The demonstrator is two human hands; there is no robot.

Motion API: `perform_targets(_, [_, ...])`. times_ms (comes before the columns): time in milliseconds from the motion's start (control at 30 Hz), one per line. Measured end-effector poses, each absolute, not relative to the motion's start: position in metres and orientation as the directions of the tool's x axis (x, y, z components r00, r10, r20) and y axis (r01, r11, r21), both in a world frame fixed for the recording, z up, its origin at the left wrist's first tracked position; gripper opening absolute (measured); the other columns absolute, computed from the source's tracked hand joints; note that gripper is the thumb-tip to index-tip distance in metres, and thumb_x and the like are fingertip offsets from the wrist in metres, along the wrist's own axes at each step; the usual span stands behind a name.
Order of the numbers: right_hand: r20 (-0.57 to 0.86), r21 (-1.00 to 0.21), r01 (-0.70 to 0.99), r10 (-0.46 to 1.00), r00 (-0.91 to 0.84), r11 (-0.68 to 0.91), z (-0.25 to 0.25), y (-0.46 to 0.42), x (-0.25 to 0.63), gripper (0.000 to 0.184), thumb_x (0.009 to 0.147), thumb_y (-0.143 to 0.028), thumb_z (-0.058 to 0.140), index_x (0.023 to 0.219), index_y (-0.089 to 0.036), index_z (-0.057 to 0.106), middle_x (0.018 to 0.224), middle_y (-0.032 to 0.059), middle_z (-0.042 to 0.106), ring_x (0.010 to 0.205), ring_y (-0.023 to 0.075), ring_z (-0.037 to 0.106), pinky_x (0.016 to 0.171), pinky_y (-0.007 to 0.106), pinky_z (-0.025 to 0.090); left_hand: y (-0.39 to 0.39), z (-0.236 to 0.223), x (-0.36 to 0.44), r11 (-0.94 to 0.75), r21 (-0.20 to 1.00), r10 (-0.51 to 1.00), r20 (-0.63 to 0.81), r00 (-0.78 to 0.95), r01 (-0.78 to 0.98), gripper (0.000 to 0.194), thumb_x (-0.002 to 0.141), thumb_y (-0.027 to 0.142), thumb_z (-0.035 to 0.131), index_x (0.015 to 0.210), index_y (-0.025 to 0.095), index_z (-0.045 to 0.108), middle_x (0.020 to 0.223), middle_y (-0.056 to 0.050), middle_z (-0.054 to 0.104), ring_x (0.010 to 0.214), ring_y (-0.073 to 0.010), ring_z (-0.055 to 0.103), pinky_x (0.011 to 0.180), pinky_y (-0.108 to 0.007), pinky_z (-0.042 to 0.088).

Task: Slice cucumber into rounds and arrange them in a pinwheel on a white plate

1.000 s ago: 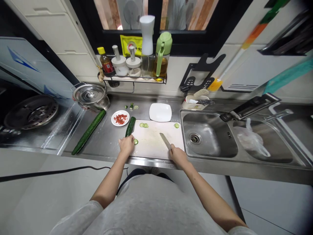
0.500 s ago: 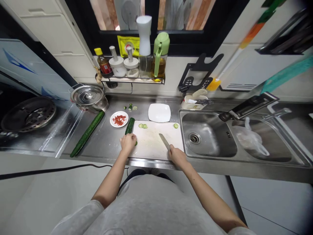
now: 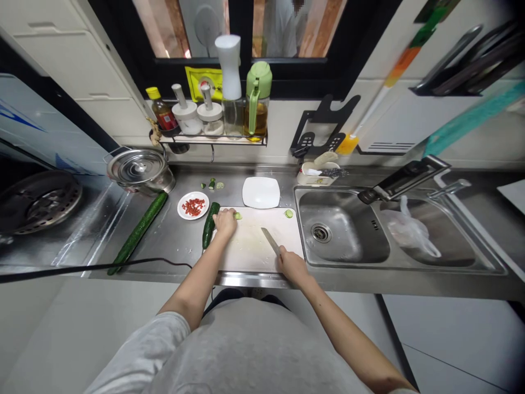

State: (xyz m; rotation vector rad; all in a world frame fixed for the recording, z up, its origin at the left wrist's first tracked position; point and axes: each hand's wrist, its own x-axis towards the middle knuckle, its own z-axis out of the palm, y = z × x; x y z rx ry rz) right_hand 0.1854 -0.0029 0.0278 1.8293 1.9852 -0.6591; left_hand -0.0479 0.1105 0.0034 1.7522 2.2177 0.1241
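Note:
My right hand [image 3: 292, 265] grips a knife [image 3: 270, 241], its blade lying low over the white cutting board [image 3: 250, 251] and pointing away to the left. At the board's far left, my left hand [image 3: 225, 223] has its fingers closed at a few cucumber slices [image 3: 238, 215], which are partly hidden by the fingertips. Just left of that hand lies a cut cucumber [image 3: 210, 227] along the board's edge. More slices [image 3: 289, 213] rest at the board's far right corner.
Behind the board sits a white plate [image 3: 261, 192]. To the left are a dish of chopped red pieces [image 3: 193, 206], cucumber ends [image 3: 212, 184], a whole cucumber [image 3: 139, 232] and a lidded pot [image 3: 141, 169]. A double sink [image 3: 342, 232] adjoins on the right.
My left hand has moved from the near left of the board to the slices farther back. The slice that lay by it is gone from its spot. The knife hand has barely moved.

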Motion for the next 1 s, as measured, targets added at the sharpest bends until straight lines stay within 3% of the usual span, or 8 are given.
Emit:
perform_targets(200, [-0.54,-0.094,0.994,0.836,-0.096,0.053,0.026,-0.004,0.187,0.029,0.091,-0.02,0.032,0.116,-0.017,0.046,0.094,0.0128,0.067,0.089,0.0233,0.065,0.069,0.029,0.039,0.115,-0.004,-0.04,0.214,0.21,0.968,-0.175,-0.179,0.954,0.026,0.085,0.032,0.048,0.101,0.021,0.065,0.109,-0.013,0.064,0.107,-0.0291,0.052,0.09,-0.043,0.03])
perform_targets(500, [-0.546,-0.099,0.994,0.832,-0.095,0.048,0.027,-0.003,0.186,0.026,0.092,-0.019,0.033,0.115,-0.017,0.045,0.094,0.0128,0.067,0.088,0.0225,0.065,0.07,0.028,0.04,0.119,-0.01,-0.038,0.265,0.219,0.952,-0.211,-0.219,0.939,0.026,0.082,0.033,0.052,0.104,0.023,0.063,0.114,-0.012,0.061,0.111,-0.0287,0.051,0.091,-0.042,0.032])
perform_targets(1000, [-0.552,-0.104,0.993,0.827,-0.106,0.058,0.026,-0.003,0.187,0.03,0.092,-0.022,0.032,0.118,-0.017,0.046,0.095,0.0132,0.067,0.091,0.0239,0.065,0.071,0.029,0.04,0.121,-0.014,-0.04,0.274,0.302,0.946,-0.256,-0.199,0.913,0.024,0.081,0.017,0.051,0.101,0.026,0.061,0.106,-0.006,0.066,0.107,-0.0244,0.055,0.089,-0.038,0.032])
